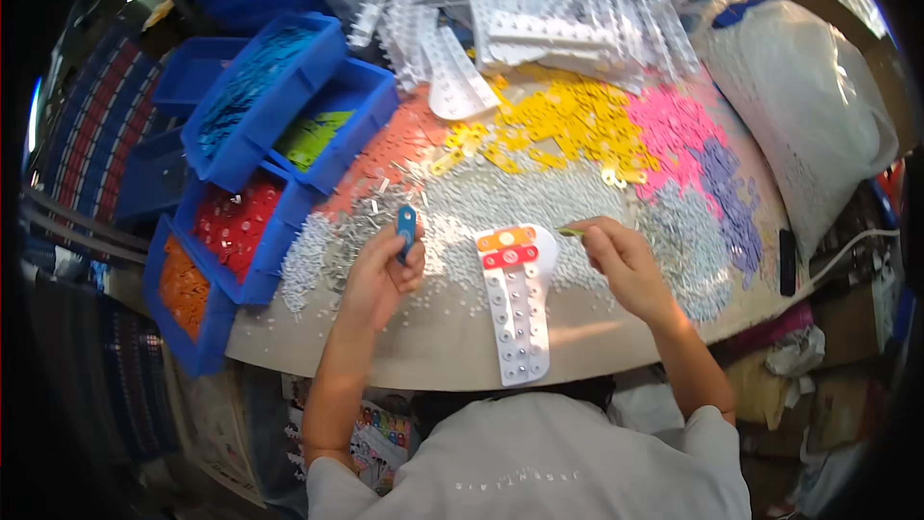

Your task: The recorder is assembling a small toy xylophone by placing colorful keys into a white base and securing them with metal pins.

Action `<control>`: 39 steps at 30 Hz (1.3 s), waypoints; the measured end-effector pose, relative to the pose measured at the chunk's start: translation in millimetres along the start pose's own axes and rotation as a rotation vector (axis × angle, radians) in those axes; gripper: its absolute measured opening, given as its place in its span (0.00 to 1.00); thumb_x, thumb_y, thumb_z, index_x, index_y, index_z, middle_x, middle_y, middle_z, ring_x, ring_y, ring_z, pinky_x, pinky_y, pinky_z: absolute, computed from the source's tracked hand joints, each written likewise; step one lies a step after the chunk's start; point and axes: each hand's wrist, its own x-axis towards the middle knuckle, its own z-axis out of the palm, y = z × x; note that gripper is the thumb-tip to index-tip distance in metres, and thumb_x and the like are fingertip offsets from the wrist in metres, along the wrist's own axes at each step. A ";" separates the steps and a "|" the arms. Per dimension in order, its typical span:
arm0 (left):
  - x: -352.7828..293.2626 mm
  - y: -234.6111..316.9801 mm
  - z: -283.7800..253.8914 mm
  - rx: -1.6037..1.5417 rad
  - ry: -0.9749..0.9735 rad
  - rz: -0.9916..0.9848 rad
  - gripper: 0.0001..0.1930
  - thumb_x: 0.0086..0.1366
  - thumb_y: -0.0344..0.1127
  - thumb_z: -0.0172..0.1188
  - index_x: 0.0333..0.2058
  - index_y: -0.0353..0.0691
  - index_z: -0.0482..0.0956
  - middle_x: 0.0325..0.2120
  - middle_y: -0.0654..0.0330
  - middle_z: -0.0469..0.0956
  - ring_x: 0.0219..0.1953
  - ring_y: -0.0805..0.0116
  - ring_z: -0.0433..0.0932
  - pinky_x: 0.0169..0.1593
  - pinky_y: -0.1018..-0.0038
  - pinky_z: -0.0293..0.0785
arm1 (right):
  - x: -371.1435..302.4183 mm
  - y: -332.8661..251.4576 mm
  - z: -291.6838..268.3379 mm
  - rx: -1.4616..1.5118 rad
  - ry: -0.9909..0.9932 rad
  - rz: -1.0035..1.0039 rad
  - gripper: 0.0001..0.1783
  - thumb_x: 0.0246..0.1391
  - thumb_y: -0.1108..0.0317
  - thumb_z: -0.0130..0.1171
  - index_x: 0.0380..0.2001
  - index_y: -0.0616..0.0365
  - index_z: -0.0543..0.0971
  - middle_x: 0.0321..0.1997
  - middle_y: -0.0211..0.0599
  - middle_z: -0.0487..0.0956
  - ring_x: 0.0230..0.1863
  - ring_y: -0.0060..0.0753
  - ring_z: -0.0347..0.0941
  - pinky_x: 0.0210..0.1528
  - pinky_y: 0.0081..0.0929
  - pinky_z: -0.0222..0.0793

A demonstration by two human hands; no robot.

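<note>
My left hand [377, 281] is closed around a blue flat strip [406, 228] with rounded ends, held upright above the loose parts. My right hand [628, 268] pinches a thin yellow-green strip [571, 231], seen nearly edge-on. Between my hands, at the table's front edge, lies a white paddle-shaped plastic board [546, 279] with rows of round studs. Across its wide top sits an orange strip [493, 242], with a red strip [525, 253] just below it. Neither hand touches the board.
Blue bins with blue, green, red [236, 226] and orange strips stand at left. Beyond the board spread grey-white small parts [520, 195] and piles of yellow [568, 116], pink and purple strips. White studded boards [549, 34] are stacked behind; a filled plastic bag [804, 106] stands right.
</note>
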 end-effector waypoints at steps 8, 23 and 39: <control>-16.6 -50.9 9.0 0.550 0.199 0.252 0.07 0.68 0.29 0.60 0.42 0.33 0.81 0.30 0.65 0.77 0.32 0.75 0.74 0.43 0.80 0.68 | -28.8 32.2 21.5 -0.124 0.165 0.035 0.08 0.62 0.77 0.54 0.43 0.64 0.79 0.34 0.30 0.79 0.35 0.17 0.71 0.36 0.20 0.65; -23.0 -61.7 13.0 0.461 0.129 0.071 0.06 0.68 0.30 0.62 0.40 0.34 0.78 0.32 0.59 0.84 0.34 0.77 0.80 0.39 0.82 0.72 | -18.0 19.0 47.5 0.513 0.135 0.038 0.12 0.61 0.79 0.58 0.48 0.63 0.75 0.36 0.30 0.77 0.40 0.16 0.74 0.41 0.18 0.71; -18.1 -70.2 9.9 0.567 0.254 0.161 0.06 0.64 0.27 0.65 0.39 0.31 0.83 0.31 0.65 0.82 0.34 0.81 0.77 0.39 0.85 0.72 | -15.5 46.5 66.7 -0.640 0.053 -0.368 0.06 0.50 0.71 0.67 0.33 0.51 0.82 0.34 0.26 0.78 0.44 0.34 0.70 0.53 0.38 0.59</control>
